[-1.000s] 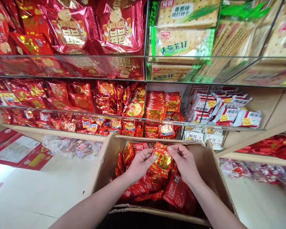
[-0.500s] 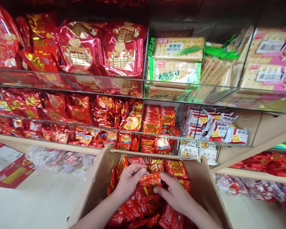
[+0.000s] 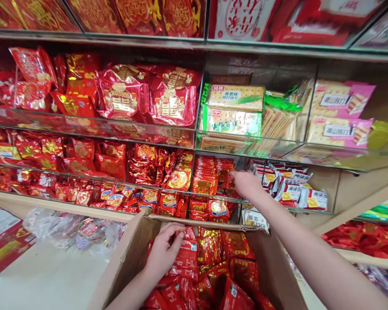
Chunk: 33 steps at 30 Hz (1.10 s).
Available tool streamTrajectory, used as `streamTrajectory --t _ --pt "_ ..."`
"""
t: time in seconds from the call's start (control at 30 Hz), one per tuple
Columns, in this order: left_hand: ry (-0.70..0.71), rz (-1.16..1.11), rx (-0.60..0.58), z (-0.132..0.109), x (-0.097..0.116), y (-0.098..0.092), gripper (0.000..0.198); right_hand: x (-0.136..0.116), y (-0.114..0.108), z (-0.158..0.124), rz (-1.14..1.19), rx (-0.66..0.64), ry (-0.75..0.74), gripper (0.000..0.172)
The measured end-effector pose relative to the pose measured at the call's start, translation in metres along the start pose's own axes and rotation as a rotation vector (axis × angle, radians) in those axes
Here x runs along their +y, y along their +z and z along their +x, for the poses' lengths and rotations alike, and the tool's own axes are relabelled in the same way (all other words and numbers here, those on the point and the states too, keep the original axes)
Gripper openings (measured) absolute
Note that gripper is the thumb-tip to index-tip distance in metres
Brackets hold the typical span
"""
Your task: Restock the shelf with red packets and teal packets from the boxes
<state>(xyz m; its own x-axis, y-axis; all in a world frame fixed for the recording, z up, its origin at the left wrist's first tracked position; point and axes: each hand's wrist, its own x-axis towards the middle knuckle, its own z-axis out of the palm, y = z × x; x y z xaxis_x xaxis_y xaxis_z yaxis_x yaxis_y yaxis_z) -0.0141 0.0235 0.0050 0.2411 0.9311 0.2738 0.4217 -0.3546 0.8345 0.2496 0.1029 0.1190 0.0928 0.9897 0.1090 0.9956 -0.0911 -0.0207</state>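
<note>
My left hand (image 3: pixel 166 247) is inside an open cardboard box (image 3: pixel 134 247), its fingers and thumb curled together at the edge of a red snack packet (image 3: pixel 186 254). More shiny red and gold packets (image 3: pixel 237 243) fill the box, some upright in rows, others lying loose. My right hand (image 3: pixel 249 186) reaches over the box's far edge into a low shelf compartment. Its fingers are closed at a red packet (image 3: pixel 225 180), partly hidden, beside a neat stack of red packets (image 3: pixel 205 176). White-wrapped biscuits (image 3: pixel 289 189) lie to the right of that hand.
Clear dividers and a front strip (image 3: pixel 161 187) edge the low compartments. Above are green-wrapped crackers (image 3: pixel 231 120), pink cracker packs (image 3: pixel 336 127) and large red packs (image 3: pixel 173 103). Bagged goods (image 3: pixel 56 226) lie under the shelf on the left.
My right hand has moved up and forward from the box into the shelf compartment. My left hand stays in the box, slightly lower and left. The view has tilted up.
</note>
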Motion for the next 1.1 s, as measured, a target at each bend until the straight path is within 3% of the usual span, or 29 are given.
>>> streamTrajectory --t 0.1,0.23,0.4,0.6,0.77,0.87,1.0,1.1 --pt "0.004 0.033 -0.019 -0.002 -0.003 0.000 0.016 -0.002 0.016 0.025 0.037 -0.052 -0.037 0.038" --pt "0.027 0.093 -0.023 -0.003 -0.007 0.000 0.017 -0.001 0.032 0.037 0.089 0.035 0.024 0.037" --pt "0.035 0.290 -0.021 -0.004 -0.014 0.001 0.020 -0.001 0.043 0.039 0.184 0.108 0.196 0.060" --pt "-0.083 0.493 -0.222 -0.007 -0.027 0.007 0.029 0.005 0.051 0.045 0.349 0.068 0.165 0.067" --pt "-0.113 0.496 -0.412 -0.006 -0.025 0.002 0.057 0.007 0.057 0.045 0.411 0.058 0.176 0.076" --pt "-0.116 0.496 -0.457 -0.006 -0.021 0.000 0.056 0.007 0.061 0.044 0.435 0.054 0.190 0.084" --pt "-0.149 0.536 -0.460 -0.007 -0.010 0.000 0.058 0.007 0.058 0.046 0.462 0.210 0.145 0.080" --pt "-0.122 0.557 -0.419 -0.011 0.003 -0.003 0.050 0.003 0.041 0.033 0.502 0.459 0.016 0.057"
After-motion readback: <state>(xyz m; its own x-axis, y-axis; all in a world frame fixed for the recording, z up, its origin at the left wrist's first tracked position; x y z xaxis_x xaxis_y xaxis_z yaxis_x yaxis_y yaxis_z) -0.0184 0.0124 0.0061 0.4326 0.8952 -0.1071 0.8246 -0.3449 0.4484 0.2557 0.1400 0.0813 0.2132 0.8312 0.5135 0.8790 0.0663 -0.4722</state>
